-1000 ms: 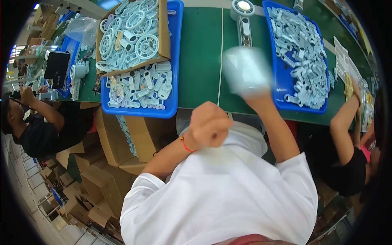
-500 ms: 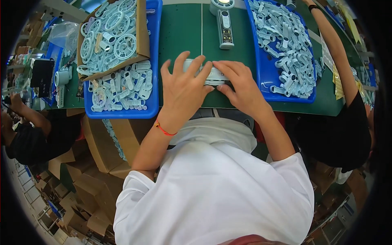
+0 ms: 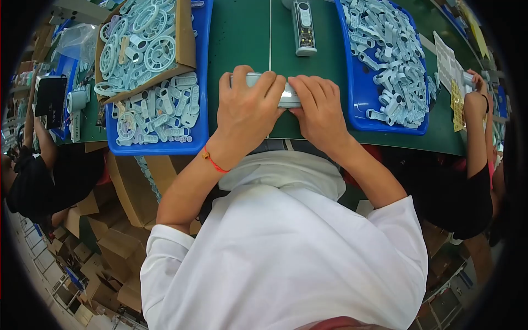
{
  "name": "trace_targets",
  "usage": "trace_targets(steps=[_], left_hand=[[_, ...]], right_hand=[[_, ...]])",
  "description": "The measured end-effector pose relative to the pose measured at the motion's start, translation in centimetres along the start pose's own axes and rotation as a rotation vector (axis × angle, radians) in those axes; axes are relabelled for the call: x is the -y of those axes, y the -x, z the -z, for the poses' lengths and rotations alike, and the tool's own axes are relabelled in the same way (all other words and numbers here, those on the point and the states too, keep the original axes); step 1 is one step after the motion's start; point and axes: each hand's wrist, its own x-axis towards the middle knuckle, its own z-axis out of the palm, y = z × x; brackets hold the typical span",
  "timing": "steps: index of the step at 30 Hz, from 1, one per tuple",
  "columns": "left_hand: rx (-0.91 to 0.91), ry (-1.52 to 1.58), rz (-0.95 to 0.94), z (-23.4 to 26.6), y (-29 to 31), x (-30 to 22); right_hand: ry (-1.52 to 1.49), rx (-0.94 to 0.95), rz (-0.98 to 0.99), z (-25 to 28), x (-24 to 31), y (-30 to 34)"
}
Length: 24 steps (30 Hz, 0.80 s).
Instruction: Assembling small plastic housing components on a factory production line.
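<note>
Both my hands grip a pale plastic handheld fan casing (image 3: 289,99) held crosswise near the table's front edge. My left hand (image 3: 247,104) is wrapped over its left part, fingers closed and covering much of it. On the right end, my right hand (image 3: 320,107) presses with fingers and thumb closed round it. Just beyond my hands lies another handheld fan (image 3: 304,30), its handle pointing toward me and a circuit board showing in it. Its head is mostly cut off by the upper picture edge.
At left a blue tray (image 3: 201,104) holds small pale parts and a cardboard box (image 3: 186,38) of round fan grilles. A second blue tray (image 3: 360,104) of small pale pieces stands at right. Co-workers' arms (image 3: 477,124) show at both sides. Cardboard boxes (image 3: 118,250) lie on the floor.
My left hand's spread fingers have closed down over the casing. My right hand has tightened round its end. The view has shifted slightly, and the co-worker's arm at right has come down lower.
</note>
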Motion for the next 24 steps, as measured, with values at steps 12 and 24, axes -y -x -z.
trace_targets(steps=[12, 24], left_hand=[[-0.360, 1.618, 0.699, 1.2, -4.5, -3.2], [0.158, 0.245, 0.681, -12.0, -34.6, 9.2]], right_hand=[[-0.429, 0.086, -0.194, 7.6, -1.0, -3.9], [0.189, 0.216, -0.444, 9.5, -7.1, -2.9]])
